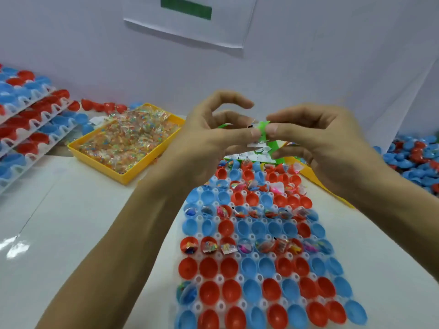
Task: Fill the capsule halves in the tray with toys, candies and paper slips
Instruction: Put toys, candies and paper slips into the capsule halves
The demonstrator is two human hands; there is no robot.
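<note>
A white tray (pixel 221 306) of red and blue capsule halves lies in front of me. Some rows hold toys, wrapped candies and paper slips; other rows are empty. Above the tray's far end, my left hand (pixel 213 129) and my right hand (pixel 316 138) meet. Both pinch a small green toy (pixel 262 131) with bits of white paper slip (pixel 257 144) between thumbs and fingertips. Beneath the hands, a green bin (pixel 276 157) with paper slips is mostly hidden.
A yellow tray (pixel 123 173) of wrapped candies sits at the left. Stacked white trays (pixel 35 115) with red and blue capsule halves stand far left. A heap of loose capsule halves (pixel 413 160) lies at the right. Another yellow bin edge (pixel 316 179) shows under my right wrist.
</note>
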